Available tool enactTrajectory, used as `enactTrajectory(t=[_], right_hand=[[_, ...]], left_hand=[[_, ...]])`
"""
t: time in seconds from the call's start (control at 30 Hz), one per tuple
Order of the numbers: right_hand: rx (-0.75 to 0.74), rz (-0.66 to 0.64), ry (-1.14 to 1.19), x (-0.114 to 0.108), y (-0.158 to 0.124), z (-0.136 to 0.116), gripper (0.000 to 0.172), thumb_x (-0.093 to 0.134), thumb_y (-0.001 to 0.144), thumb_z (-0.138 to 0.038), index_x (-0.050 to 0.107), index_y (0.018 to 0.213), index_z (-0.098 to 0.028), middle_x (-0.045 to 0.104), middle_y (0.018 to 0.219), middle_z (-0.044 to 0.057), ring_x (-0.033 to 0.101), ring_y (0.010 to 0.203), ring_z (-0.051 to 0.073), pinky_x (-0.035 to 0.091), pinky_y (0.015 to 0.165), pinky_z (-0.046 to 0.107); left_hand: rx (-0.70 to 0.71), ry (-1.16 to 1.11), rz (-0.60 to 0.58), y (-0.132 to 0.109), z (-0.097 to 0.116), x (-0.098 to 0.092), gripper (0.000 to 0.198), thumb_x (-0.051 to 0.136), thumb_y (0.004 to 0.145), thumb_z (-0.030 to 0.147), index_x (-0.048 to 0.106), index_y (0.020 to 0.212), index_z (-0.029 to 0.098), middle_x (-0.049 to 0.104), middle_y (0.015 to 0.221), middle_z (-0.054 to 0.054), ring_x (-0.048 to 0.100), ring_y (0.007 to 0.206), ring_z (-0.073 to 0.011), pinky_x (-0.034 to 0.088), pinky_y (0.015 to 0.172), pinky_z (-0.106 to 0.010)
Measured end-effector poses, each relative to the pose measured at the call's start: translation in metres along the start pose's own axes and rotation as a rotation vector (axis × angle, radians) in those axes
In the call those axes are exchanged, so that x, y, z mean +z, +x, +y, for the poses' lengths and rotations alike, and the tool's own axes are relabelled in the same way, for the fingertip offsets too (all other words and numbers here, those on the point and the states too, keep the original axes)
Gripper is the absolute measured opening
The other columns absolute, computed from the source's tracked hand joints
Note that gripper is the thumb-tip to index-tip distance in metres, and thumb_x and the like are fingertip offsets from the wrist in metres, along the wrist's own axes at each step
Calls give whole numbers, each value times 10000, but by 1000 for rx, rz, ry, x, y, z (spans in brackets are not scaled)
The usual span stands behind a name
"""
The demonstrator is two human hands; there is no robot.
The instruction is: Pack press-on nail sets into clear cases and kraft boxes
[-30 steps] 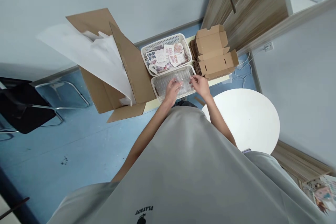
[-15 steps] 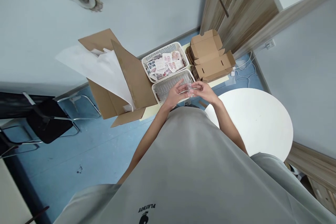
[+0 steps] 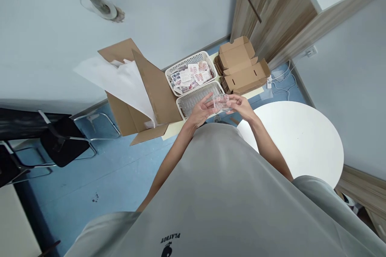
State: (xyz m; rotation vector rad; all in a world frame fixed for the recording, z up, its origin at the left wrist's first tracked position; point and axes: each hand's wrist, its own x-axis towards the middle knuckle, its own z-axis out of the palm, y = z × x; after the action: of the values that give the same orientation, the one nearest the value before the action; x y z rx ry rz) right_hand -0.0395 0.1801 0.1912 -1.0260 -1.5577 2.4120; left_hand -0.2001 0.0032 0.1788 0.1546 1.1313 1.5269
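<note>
Between my two hands is a small clear plastic case (image 3: 221, 101), held in front of my body. My left hand (image 3: 201, 111) grips its left end between thumb and fingers. At the other end, my right hand (image 3: 241, 107) has its fingers closed on the same case. Just beyond my hands stands a white basket (image 3: 179, 106) holding rows of clear plastic pieces. Behind it, a second white basket (image 3: 167, 73) contains printed cards and small packets (image 3: 193, 76).
Flat brown cardboard boxes (image 3: 244, 76) are stacked right of the baskets. A large open carton (image 3: 159, 88) with white sheeting stands left. A round white table (image 3: 301, 140) is beside my right arm. Black chairs (image 3: 63, 140) stand far left; white cables (image 3: 283, 82) lie near the wall.
My hands have moved slightly apart, my right hand going rightward. The clear case now shows wider and flatter between them. The whole view has shifted a little.
</note>
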Motion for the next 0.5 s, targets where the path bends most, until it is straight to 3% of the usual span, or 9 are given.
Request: enactTrajectory(t=[0.2, 0.37, 0.5], right_hand=[[-32, 22, 60, 3, -7, -8, 628, 908, 705, -798, 818, 989, -246, 872, 1093, 89, 851, 1017, 354, 716, 655, 393], [-79, 206, 95, 19, -13, -3, 722, 759, 787, -949, 778, 960, -249, 868, 1038, 111, 841, 942, 319, 698, 620, 383], [-124, 328, 101, 33, -23, 7, 733, 773, 805, -932, 778, 1064, -246, 861, 1037, 99, 816, 839, 270, 662, 586, 358]], left_hand=[[19, -147, -93, -15, 9, 7, 865, 958, 707, 190, 678, 1516, 314, 779, 1457, -92, 654, 1502, -330, 505, 1292, -568], [16, -177, -105, -32, 16, 17, 796, 828, 717, 79, 689, 1469, 301, 745, 1522, -82, 595, 1567, -324, 480, 1314, -573], [-61, -183, -84, -49, 11, 21, 673, 753, 749, 4, 719, 1375, 248, 764, 1484, -102, 613, 1553, -329, 443, 1338, -594]])
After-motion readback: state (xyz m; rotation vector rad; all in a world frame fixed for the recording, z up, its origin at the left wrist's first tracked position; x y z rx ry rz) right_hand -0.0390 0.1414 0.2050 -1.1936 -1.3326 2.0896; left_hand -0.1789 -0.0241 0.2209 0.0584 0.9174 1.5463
